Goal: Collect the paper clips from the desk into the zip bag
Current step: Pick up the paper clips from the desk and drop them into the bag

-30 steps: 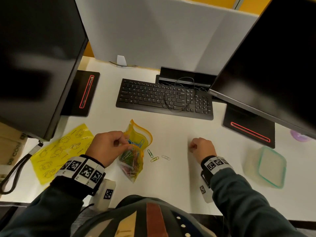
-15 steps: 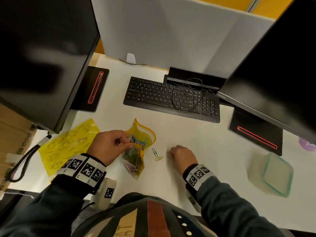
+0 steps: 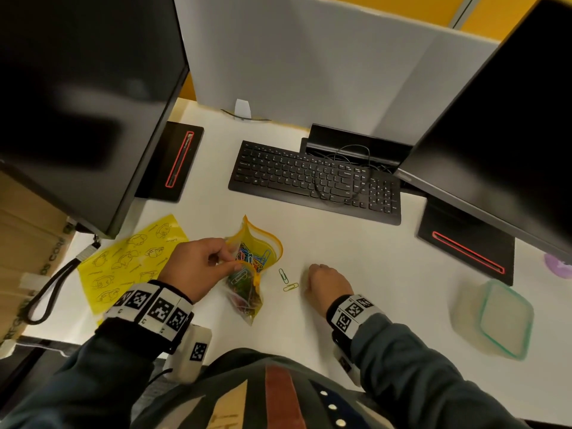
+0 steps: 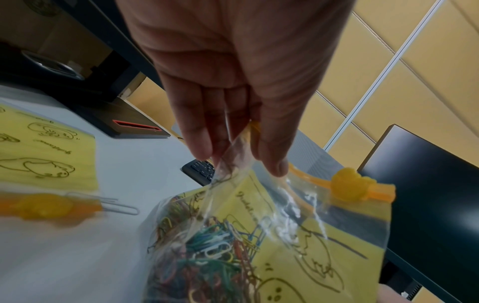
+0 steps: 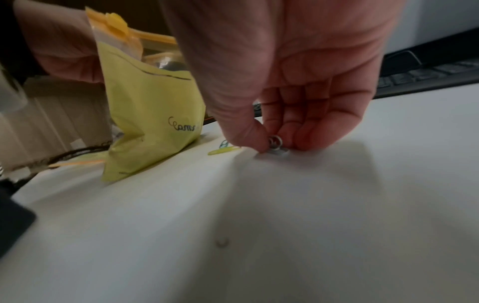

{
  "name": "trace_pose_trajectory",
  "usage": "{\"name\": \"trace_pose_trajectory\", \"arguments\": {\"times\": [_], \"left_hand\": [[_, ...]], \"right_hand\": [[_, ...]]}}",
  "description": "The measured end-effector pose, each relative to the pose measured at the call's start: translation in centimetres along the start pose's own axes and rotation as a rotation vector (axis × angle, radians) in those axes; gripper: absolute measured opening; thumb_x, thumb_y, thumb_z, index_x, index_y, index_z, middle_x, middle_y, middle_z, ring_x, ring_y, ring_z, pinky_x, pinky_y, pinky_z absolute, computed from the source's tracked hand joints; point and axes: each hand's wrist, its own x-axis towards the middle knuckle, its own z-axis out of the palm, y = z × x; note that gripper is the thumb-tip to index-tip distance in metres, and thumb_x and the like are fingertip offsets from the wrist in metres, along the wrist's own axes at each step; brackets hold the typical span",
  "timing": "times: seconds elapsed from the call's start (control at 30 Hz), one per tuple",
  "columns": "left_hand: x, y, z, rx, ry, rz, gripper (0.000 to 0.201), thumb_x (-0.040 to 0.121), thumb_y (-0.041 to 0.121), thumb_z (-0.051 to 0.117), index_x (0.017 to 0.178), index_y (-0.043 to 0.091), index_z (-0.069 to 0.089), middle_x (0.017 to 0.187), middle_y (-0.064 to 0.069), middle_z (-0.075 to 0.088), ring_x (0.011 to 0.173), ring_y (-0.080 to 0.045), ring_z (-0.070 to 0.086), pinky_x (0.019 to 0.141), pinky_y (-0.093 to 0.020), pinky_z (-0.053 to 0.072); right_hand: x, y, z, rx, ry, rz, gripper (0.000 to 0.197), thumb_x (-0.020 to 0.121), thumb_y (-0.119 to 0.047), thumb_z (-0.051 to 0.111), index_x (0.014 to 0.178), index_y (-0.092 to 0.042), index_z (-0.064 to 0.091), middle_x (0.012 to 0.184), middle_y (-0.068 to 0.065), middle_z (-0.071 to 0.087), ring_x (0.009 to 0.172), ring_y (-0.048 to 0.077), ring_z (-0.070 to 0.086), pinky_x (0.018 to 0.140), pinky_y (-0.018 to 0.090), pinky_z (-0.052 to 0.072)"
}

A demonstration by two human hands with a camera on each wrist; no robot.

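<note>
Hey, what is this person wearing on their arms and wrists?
Both arms are in dark grey-blue sleeves. The left wrist band and right wrist band are white, printed with black square tag markers. A white camera box with its own tag hangs under the left wrist. The left hand and right hand are bare, without gloves.

Right hand reaches down to the white worktop, thumb and fingers pinching a silver paper clip that touches the surface. Just left of it lies a yellow-green clip, with what looks like a blue-green one behind, blurred. Yellow zip bag stands further left, held near its top by the other hand. Black keyboard far right.
</note>
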Motion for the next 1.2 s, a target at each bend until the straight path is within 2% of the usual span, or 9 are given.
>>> {"name": "trace_pose_trajectory", "arguments": {"times": [0.27, 0.4, 0.53, 0.6, 0.7, 0.87, 0.93, 1.03, 1.2], "left_hand": [[-0.2, -0.2, 0.0, -0.019, 0.01, 0.012, 0.021, 0.066, 0.018, 0.08, 0.059, 0.024, 0.061, 0.089, -0.007, 0.073, 0.088, -0.023, 0.067, 0.084, -0.045, 0.054], [-0.4, -0.1, 0.2, -0.007, 0.009, 0.001, 0.018, 0.068, 0.014, 0.078, 0.062, 0.017, 0.062, 0.095, 0.0, 0.071, 0.086, -0.013, 0.066, 0.084, -0.034, 0.053], [-0.7, -0.1, 0.1, -0.002, 0.016, -0.002, 0.015, 0.068, 0.013, 0.078, 0.066, 0.01, 0.064, 0.095, 0.002, 0.07, 0.083, -0.004, 0.064, 0.077, -0.021, 0.05], [-0.8, -0.3, 0.0, 0.004, 0.021, -0.006, 0.015, 0.068, 0.014, 0.078, 0.068, 0.007, 0.064, 0.095, 0.003, 0.069, 0.083, -0.002, 0.063, 0.076, -0.02, 0.05], [-0.9, -0.6, 0.0, 0.018, 0.027, -0.012, 0.015, 0.068, 0.016, 0.078, 0.067, 0.01, 0.064, 0.097, 0.003, 0.07, 0.085, -0.01, 0.065, 0.081, -0.031, 0.053], [-0.9, -0.3, 0.4, 0.002, 0.021, -0.014, 0.014, 0.069, 0.011, 0.077, 0.067, 0.007, 0.063, 0.096, 0.006, 0.067, 0.083, 0.007, 0.059, 0.072, -0.012, 0.045], [-0.9, -0.3, 0.4, -0.002, 0.02, -0.012, 0.014, 0.069, 0.011, 0.077, 0.066, 0.008, 0.063, 0.096, 0.005, 0.067, 0.083, 0.004, 0.061, 0.075, -0.015, 0.047], [-1.0, -0.4, 0.4, -0.025, 0.014, -0.014, 0.016, 0.069, 0.012, 0.077, 0.064, 0.012, 0.062, 0.099, -0.001, 0.07, 0.087, -0.009, 0.065, 0.086, -0.03, 0.051], [-1.1, -0.3, 0.4, -0.017, 0.016, -0.005, 0.022, 0.068, 0.013, 0.078, 0.059, 0.021, 0.059, 0.098, -0.003, 0.071, 0.089, -0.014, 0.066, 0.088, -0.036, 0.052]], "right_hand": [[-0.8, -0.4, 0.2, 0.023, 0.003, -0.044, 0.021, 0.09, -0.003, 0.041, 0.108, -0.003, 0.051, 0.108, 0.014, 0.062, 0.096, 0.03, 0.06, 0.074, 0.03, 0.043], [-1.0, -0.4, 0.1, 0.035, 0.028, -0.038, 0.028, 0.089, 0.004, 0.039, 0.113, -0.003, 0.052, 0.11, 0.014, 0.061, 0.098, 0.03, 0.06, 0.082, 0.034, 0.048], [-1.3, 0.3, -0.2, 0.137, 0.094, -0.058, 0.024, 0.089, -0.005, 0.043, 0.106, -0.008, 0.06, 0.105, 0.01, 0.064, 0.095, 0.029, 0.06, 0.08, 0.031, 0.047], [-1.5, 1.2, -0.6, 0.253, 0.157, 0.019, 0.021, 0.088, -0.008, 0.049, 0.102, -0.01, 0.065, 0.101, 0.008, 0.068, 0.093, 0.026, 0.062, 0.083, 0.03, 0.049], [-1.6, 2.6, -0.9, 0.488, 0.231, 0.202, 0.018, 0.082, -0.003, 0.062, 0.096, -0.009, 0.07, 0.097, 0.008, 0.071, 0.092, 0.024, 0.064, 0.084, 0.023, 0.048], [-1.5, 1.9, 0.3, 0.511, 0.153, 0.269, 0.013, 0.08, -0.006, 0.064, 0.09, -0.01, 0.071, 0.094, 0.008, 0.071, 0.089, 0.023, 0.064, 0.078, 0.02, 0.047], [-1.5, 1.1, 0.6, 0.476, 0.134, 0.258, 0.013, 0.084, -0.008, 0.059, 0.091, -0.011, 0.069, 0.095, 0.008, 0.071, 0.088, 0.022, 0.064, 0.077, 0.022, 0.048], [-1.7, 0.0, 0.4, 0.342, 0.076, 0.207, 0.016, 0.089, -0.012, 0.052, 0.097, -0.01, 0.066, 0.101, 0.008, 0.069, 0.094, 0.024, 0.063, 0.078, 0.025, 0.047], [-1.0, -1.2, -1.0, 0.182, -0.036, 0.167, 0.022, 0.087, -0.009, 0.048, 0.105, -0.006, 0.061, 0.11, 0.01, 0.064, 0.102, 0.026, 0.061, 0.081, 0.029, 0.048]]}}
